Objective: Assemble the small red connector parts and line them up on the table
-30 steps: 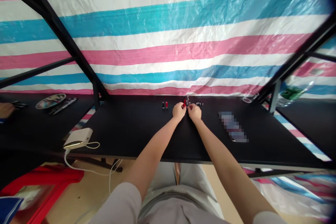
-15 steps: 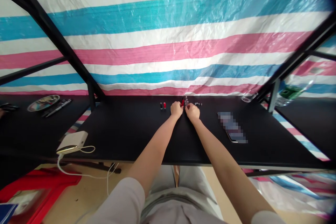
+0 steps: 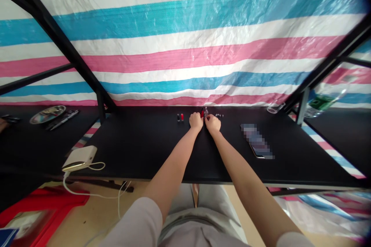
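My left hand [image 3: 196,122] and my right hand [image 3: 213,122] rest close together near the back of the black table [image 3: 139,135], with a narrow gap between their fingertips. Both have curled, pinched fingers; what they hold, if anything, is too small and hidden to name. Just beyond the fingertips stand small red and black pieces [image 3: 202,112] and greyish, see-through pieces [image 3: 206,110]. Left of my left hand, a small black cylinder [image 3: 178,117] stands beside a small red cylinder [image 3: 182,117]. Several tiny shiny pieces [image 3: 219,115] lie beyond my right hand.
A phone [image 3: 257,141] with a blurred-out screen lies to the right. At the back right are a clear cup [image 3: 275,107] and a plastic bottle [image 3: 320,101]. A white box [image 3: 80,157] with a cable sits front left. Pens [image 3: 63,119] and a metal dish [image 3: 48,114] occupy the left table.
Both hands stay almost in place, with the left a few pixels further right. The small pieces around them look unchanged; the whole view has shifted slightly.
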`<action>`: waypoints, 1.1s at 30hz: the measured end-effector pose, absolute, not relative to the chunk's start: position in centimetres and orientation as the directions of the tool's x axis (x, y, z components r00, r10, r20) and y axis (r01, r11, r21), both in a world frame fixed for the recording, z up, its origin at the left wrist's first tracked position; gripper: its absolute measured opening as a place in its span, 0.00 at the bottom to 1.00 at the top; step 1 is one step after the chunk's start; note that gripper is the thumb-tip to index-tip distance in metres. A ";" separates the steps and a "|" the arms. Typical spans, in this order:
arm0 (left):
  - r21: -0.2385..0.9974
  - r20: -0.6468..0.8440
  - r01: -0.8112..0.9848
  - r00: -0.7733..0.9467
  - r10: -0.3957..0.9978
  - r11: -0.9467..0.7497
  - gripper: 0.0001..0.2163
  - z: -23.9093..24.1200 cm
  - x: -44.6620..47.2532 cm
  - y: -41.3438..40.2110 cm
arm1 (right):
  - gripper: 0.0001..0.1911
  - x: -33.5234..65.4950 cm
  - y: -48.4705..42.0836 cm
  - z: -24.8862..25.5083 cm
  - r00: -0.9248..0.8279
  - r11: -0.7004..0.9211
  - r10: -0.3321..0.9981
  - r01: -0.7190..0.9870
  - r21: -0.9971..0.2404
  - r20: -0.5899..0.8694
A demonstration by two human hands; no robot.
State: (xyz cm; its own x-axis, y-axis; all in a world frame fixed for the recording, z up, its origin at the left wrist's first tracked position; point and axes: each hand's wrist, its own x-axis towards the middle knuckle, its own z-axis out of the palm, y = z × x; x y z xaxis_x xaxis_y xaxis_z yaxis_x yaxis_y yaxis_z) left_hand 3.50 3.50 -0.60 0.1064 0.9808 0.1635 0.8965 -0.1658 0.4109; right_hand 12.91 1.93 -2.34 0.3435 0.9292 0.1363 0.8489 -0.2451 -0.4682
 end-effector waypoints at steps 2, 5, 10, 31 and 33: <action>0.379 0.127 0.911 0.122 0.984 -0.162 0.10 0.0 3.5 3.2 | 0.12 12.9 1.9 -2.2 0.342 -0.248 0.931 0.847 -0.470 0.126; 0.345 0.077 0.923 0.152 0.985 -0.169 0.12 0.8 3.2 2.2 | 0.12 13.1 1.5 -1.8 0.323 -0.241 0.941 0.847 -0.474 0.100; 0.337 0.032 0.906 0.262 0.965 -0.257 0.16 1.7 0.9 -0.5 | 0.10 13.7 -0.5 -1.8 0.343 -0.241 0.933 0.817 -0.524 0.106; 0.272 0.015 0.961 0.051 0.999 -0.054 0.24 3.6 -5.6 -0.8 | 0.18 10.1 -7.1 -0.5 0.415 0.068 0.864 0.466 -0.882 0.286; 0.274 0.058 0.959 0.053 0.997 -0.067 0.19 3.6 -5.3 -0.6 | 0.18 10.0 -7.2 -0.5 0.405 0.077 0.868 0.459 -0.885 0.286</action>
State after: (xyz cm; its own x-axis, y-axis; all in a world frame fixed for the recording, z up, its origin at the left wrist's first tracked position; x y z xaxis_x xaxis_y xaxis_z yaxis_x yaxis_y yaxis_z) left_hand -5.32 -0.61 3.59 0.0527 0.9969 0.0579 0.9594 -0.0667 0.2740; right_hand 10.00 -7.16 -0.48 0.4053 0.8682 0.2862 0.4594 0.0772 -0.8849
